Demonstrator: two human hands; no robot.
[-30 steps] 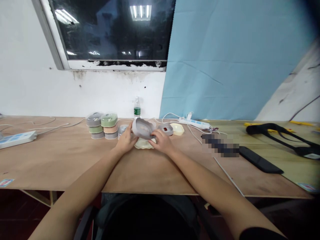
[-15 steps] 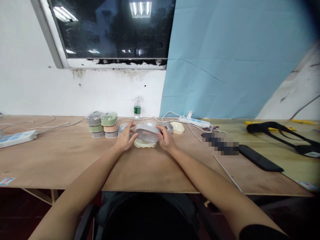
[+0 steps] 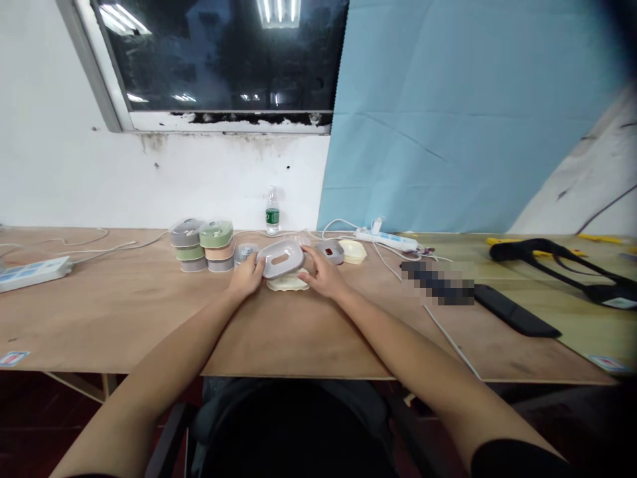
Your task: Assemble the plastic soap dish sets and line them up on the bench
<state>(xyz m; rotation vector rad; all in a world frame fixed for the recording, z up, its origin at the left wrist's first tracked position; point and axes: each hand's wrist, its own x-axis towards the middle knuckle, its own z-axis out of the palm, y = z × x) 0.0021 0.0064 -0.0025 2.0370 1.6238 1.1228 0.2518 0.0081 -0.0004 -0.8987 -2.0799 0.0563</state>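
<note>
A grey plastic tray (image 3: 271, 267) with rounded corners and an oval slot is raised in front of me, its slotted face tilted toward me. My left hand (image 3: 247, 273) grips the tray's left end, thumb on the near side. At the other end, my right hand (image 3: 322, 271) has fingers on the upper right edge and the thumb lower down. Beneath the tray lies a cream dish (image 3: 288, 284) with a wavy rim, partly covered. Beside my left hand is a grey container (image 3: 245, 251); just past my right hand sits a grey piece with a reddish-brown spot (image 3: 332, 251).
Two stacks of lidded boxes, one grey-topped (image 3: 187, 232) and one green-topped (image 3: 216, 234), stand left. A water bottle (image 3: 272, 212) is by the wall. On the right are a cream dish (image 3: 354, 251), a power strip (image 3: 388, 239), cables, a black slab (image 3: 515, 311) and a black strap-like frame (image 3: 542, 249).
The grey tray has turned so its slotted face shows more, and it sits slightly further left. My left hand, spread beside it before, has closed on its left end.
</note>
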